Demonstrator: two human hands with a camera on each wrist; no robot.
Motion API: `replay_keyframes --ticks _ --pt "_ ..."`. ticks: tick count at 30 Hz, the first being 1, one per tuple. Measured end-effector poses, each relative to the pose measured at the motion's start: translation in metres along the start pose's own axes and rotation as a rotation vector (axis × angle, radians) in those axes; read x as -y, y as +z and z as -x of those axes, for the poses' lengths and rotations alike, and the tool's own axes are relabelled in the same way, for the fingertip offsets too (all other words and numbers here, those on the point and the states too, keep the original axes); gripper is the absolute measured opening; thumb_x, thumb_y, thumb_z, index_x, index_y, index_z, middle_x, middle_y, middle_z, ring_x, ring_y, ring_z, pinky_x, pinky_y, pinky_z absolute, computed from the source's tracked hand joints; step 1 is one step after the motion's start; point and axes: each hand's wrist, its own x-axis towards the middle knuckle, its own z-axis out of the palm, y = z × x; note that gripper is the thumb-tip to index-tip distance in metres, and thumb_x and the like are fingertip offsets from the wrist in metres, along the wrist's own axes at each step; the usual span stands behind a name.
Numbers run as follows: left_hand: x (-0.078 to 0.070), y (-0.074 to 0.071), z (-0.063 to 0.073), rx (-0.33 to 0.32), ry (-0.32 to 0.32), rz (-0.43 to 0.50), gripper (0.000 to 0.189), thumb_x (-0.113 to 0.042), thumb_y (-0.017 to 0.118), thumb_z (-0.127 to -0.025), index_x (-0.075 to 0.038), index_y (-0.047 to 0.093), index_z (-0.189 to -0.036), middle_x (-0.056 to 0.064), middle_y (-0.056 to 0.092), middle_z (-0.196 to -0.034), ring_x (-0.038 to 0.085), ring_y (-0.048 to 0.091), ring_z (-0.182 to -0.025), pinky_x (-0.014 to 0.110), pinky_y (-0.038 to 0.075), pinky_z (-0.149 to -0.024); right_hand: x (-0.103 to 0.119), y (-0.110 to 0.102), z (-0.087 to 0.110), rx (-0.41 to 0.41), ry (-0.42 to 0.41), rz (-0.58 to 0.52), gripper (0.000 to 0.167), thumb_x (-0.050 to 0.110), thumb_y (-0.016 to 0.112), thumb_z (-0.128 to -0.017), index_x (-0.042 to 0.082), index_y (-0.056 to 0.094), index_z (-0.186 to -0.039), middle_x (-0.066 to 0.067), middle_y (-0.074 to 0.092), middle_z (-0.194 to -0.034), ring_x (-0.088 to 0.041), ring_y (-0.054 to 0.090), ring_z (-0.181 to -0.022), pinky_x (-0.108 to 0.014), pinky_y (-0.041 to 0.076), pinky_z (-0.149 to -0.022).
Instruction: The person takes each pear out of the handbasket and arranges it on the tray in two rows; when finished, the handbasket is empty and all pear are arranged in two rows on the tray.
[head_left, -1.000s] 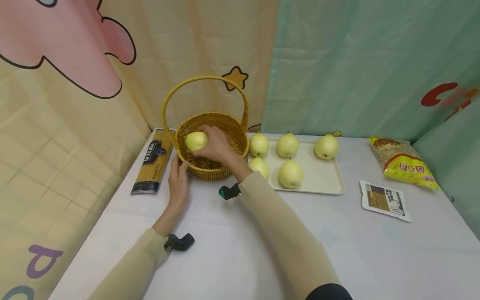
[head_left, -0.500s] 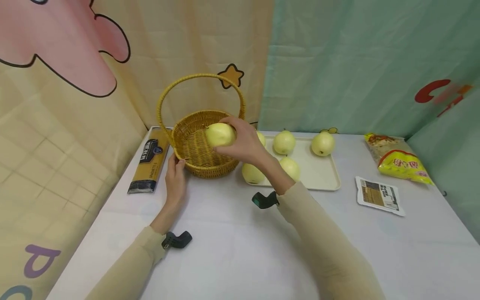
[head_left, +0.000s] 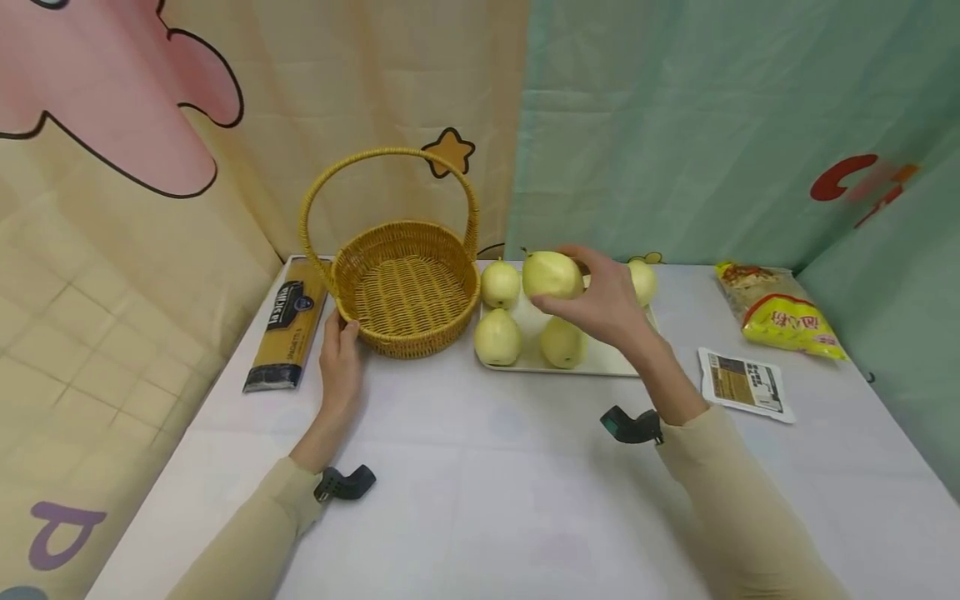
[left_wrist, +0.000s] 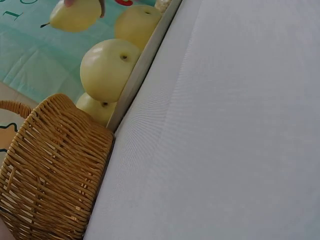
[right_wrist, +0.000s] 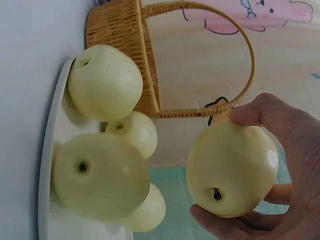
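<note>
In the head view my right hand (head_left: pixel 603 296) grips a pale yellow-green pear (head_left: pixel 551 276), thumb and fingers around its sides, stem pointing left. It holds the pear above the white tray (head_left: pixel 607 360), where several similar pears stand. The right wrist view shows the held pear (right_wrist: pixel 232 167) up close, apart from the pears on the tray. My left hand (head_left: pixel 341 367) rests against the left front of a wicker basket (head_left: pixel 411 292) with a tall hooped handle, fingertips right at its rim. No pear lies inside the basket. Only a sliver of the left hand enters the left wrist view.
A spaghetti packet (head_left: pixel 285 325) lies left of the basket. At the right are a yellow-and-clear food bag (head_left: pixel 780 312) and a flat white pouch (head_left: pixel 745 383). Printed curtains hang behind the white-covered table (head_left: pixel 480 483).
My right hand has lifted the pear out of the basket and carried it right, over the tray. The left hand stays at the basket. The head view has shifted slightly.
</note>
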Motion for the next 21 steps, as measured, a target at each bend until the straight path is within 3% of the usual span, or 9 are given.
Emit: replay_keyframes --ticks 8,15,21 --pt "0.000 0.001 -0.001 -0.008 -0.005 -0.016 0.061 -0.038 0.031 -0.113 -0.015 0.023 -0.169 0.004 0.030 -0.173 0.019 0.027 -0.160 0.040 0.022 -0.133 -0.049 -0.031 0.029 -0.024 0.141 0.142 0.072 0.052 0.082 -0.085 0.011 0.062 -0.140 -0.015 0.068 -0.127 -0.033 0.060 -0.111 -0.042 0.047 -0.080" --pt "0.000 0.001 -0.001 -0.009 -0.017 -0.019 0.062 -0.039 0.030 -0.113 -0.014 0.022 -0.169 0.003 0.029 -0.173 0.018 0.026 -0.160 0.039 0.022 -0.133 -0.084 -0.030 0.049 -0.031 0.251 0.161 0.082 0.055 0.078 -0.089 0.001 0.055 -0.146 -0.026 0.063 -0.136 -0.042 0.056 -0.120 -0.057 0.049 -0.094" --pt "0.000 0.001 -0.001 -0.007 -0.022 -0.024 0.061 -0.039 0.031 -0.113 -0.015 0.023 -0.169 0.002 0.029 -0.173 0.017 0.026 -0.160 0.038 0.022 -0.133 -0.104 -0.026 0.063 -0.062 0.333 0.189 0.081 0.055 0.075 -0.091 -0.005 0.056 -0.142 -0.029 0.063 -0.133 -0.046 0.054 -0.119 -0.060 0.047 -0.093"
